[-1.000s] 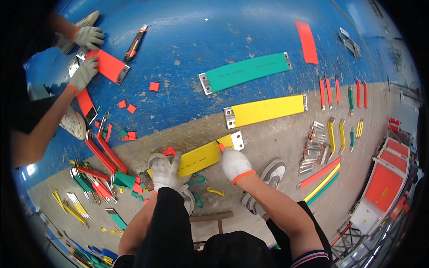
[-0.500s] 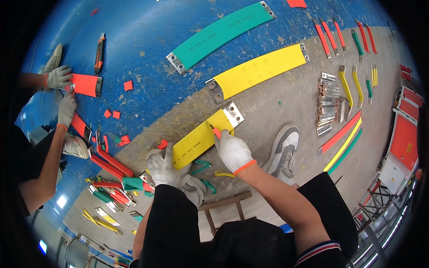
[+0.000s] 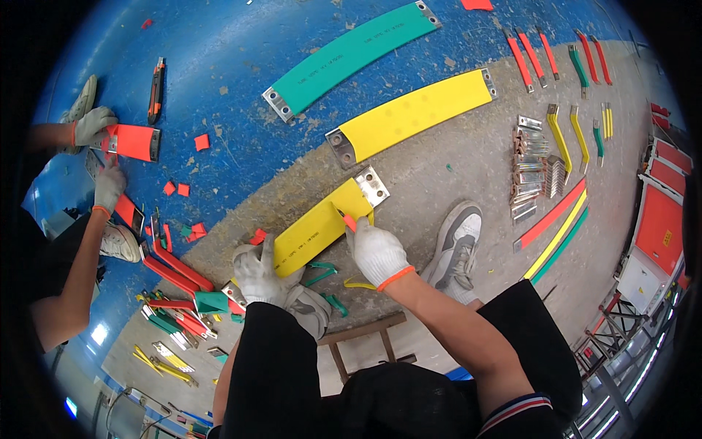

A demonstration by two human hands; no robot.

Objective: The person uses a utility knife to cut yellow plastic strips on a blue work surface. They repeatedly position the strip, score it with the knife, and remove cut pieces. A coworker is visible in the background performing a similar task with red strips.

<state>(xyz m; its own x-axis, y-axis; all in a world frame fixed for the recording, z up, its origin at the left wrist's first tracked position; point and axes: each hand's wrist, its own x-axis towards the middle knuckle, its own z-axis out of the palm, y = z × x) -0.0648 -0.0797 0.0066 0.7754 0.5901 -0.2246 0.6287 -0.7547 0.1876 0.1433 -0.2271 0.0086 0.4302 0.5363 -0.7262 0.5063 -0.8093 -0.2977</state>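
Observation:
A flat metal bar in a yellow sleeve point(image 3: 316, 233) slants in front of me, its bare holed end point(image 3: 374, 186) at the upper right. My left hand point(image 3: 259, 274), in a white glove, is closed round the lower left end of this bar. In my gloved right hand point(image 3: 379, 252) is a utility knife point(image 3: 349, 222) with a reddish handle, its blade against the yellow sleeve close to the bare end. A cut flap of sleeve stands up there. My right fingers partly hide the knife.
Beyond lie a yellow-sleeved bar point(image 3: 417, 113) and a green-sleeved bar point(image 3: 351, 58). A co-worker's gloved hands point(image 3: 110, 186) work on a red-sleeved bar point(image 3: 135, 142) at left, near another cutter point(image 3: 156, 91). Metal pieces point(image 3: 529, 164) are stacked at right. My shoe point(image 3: 455, 245) stands beside the bar.
The whole view has shifted slightly. My right hand and the knife have moved a little along the yellow sleeve, and the cut edge now lifts more. My left hand keeps its grip.

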